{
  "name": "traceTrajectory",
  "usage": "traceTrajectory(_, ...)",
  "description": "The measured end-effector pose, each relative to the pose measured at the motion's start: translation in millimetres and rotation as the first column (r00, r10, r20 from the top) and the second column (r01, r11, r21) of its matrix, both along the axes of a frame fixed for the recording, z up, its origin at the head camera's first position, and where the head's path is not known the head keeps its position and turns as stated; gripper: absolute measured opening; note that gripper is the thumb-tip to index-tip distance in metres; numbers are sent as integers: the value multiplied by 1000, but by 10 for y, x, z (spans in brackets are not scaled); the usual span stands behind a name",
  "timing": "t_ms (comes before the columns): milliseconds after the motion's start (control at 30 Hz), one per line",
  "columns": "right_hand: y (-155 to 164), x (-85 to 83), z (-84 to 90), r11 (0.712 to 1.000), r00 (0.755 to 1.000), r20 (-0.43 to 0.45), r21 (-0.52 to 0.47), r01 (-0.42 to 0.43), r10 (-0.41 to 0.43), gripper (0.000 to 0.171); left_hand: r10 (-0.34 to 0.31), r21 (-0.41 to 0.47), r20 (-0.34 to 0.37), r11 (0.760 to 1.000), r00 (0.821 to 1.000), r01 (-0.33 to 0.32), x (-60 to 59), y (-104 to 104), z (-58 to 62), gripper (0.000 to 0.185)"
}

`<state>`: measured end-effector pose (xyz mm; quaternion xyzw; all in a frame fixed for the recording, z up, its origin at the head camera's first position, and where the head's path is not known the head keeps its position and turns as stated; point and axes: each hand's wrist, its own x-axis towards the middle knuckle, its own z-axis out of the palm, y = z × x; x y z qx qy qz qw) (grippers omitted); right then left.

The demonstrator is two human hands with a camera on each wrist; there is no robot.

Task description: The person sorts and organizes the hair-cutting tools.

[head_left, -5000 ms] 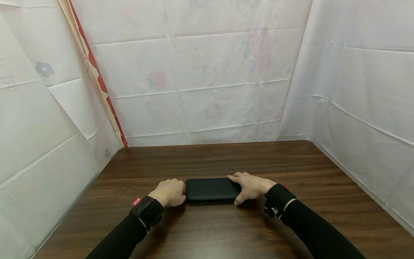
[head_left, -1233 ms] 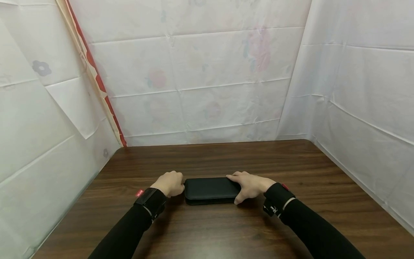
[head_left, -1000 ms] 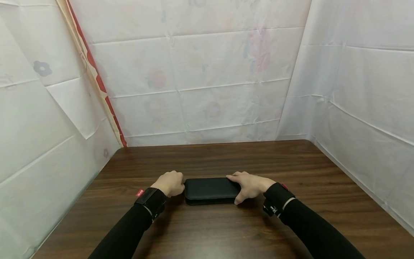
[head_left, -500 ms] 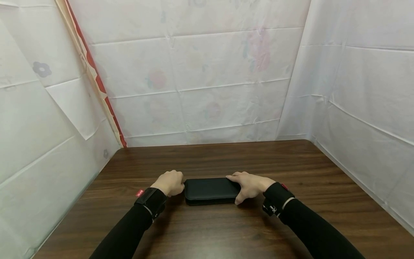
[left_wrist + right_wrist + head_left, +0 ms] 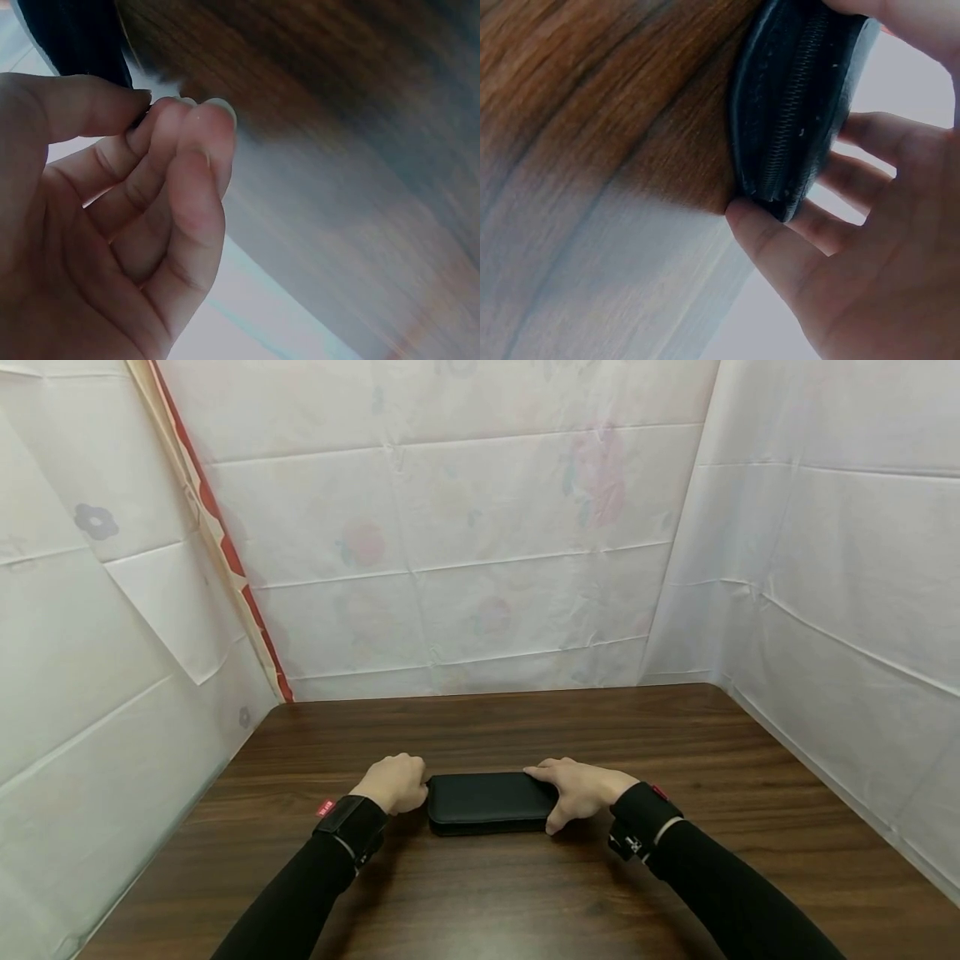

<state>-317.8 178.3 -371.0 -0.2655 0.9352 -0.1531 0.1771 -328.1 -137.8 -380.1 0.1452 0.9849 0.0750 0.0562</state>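
Observation:
A black zipped case [image 5: 487, 800] lies flat on the dark wooden table [image 5: 525, 727], long side facing me. My right hand [image 5: 577, 789] grips its right end, fingers over the top and thumb on the near edge. In the right wrist view the case [image 5: 795, 112] shows its zipper seam, with my right hand [image 5: 810, 180] wrapped round it. My left hand [image 5: 393, 783] sits curled at the case's left end. In the left wrist view my left hand [image 5: 150, 105] pinches thumb against fingertips on a small dark bit at the case [image 5: 75, 37] edge, apparently the zipper pull.
White creased sheets [image 5: 465, 543] wall the table at the back and on both sides, and a red-and-cream strip [image 5: 225, 552] runs down the back left corner. Bare wood lies behind the case and toward me.
Since five seconds ago my left hand has shifted slightly away from me along the case's left end. Over the last second nothing has visibly moved.

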Motion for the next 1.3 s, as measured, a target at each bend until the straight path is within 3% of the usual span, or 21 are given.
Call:
traceTrajectory(300,-29,21,11,1000,1000,-5,28,7,-7,92,14,-46,-41,999,999,-16,23,-21,-34,20)
traceTrajectory(567,-30,10,3,999,1000,-20,35,14,-13,93,14,-35,-11,999,1000,-14,97,-17,23,25)
traceTrajectory(800,-19,2,-18,1000,1000,-17,15,7,-6,94,7,-19,-57,1000,998,-8,134,-73,40,29)
traceTrajectory(1000,-13,-6,-25,1000,1000,-13,9,5,-5,94,-38,57,-76,997,996,43,152,-53,15,50)
traceTrajectory(1133,-13,-2,-29,1000,1000,-9,5,8,-8,95,-90,152,-22,984,996,92,188,-7,6,72)
traceTrajectory(1300,-8,-5,-38,1000,1000,-19,-4,12,-12,95,-121,188,49,976,991,110,221,44,5,99)
